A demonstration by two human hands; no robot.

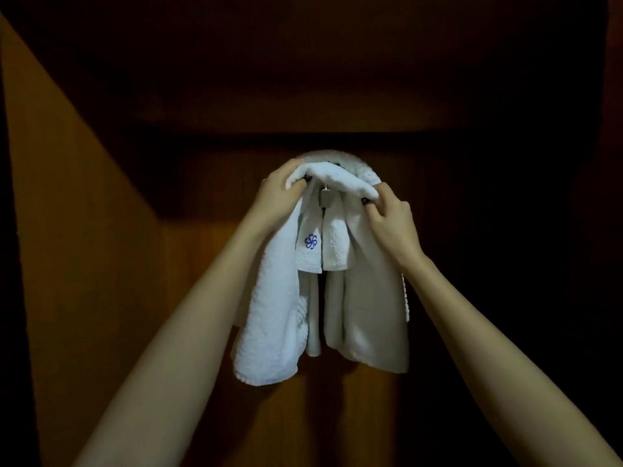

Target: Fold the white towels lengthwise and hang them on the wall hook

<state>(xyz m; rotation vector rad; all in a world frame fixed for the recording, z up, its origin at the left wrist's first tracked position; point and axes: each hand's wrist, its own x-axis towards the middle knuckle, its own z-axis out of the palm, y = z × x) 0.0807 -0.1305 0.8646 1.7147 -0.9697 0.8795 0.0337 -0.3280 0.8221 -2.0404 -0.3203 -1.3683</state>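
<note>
At nine o'clock we see a slanted, lighter orange-brown wooden panel (67,230). It stands beside the dark brown wooden wall (337,96), which fills the rest of the view.

From seven o'clock a bare forearm rises to the left hand (278,197), just left of centre. Its fingers are curled round the left end of the top fold of a bunch of white cotton towels (332,178), gripping it.

Below that hand a thick, nubbly towel length (269,315) hangs toward six o'clock. Just right of it a short flap carries a small blue embroidered flower emblem (310,241).

At the centre, under the arched top fold, we make out a small grey metal wall hook (326,198). The towels are draped over and around it, against the wall. We cannot tell how many towels there are.

Toward five o'clock a smoother, flatter towel panel (371,315) hangs down, with a thin pinkish edge showing along its right side.

At three o'clock of the hook, the right hand (391,224) pinches the right end of the top fold between thumb and curled fingers. Its forearm runs down to five o'clock. Both hands are level with the hook, one on each side.
</note>
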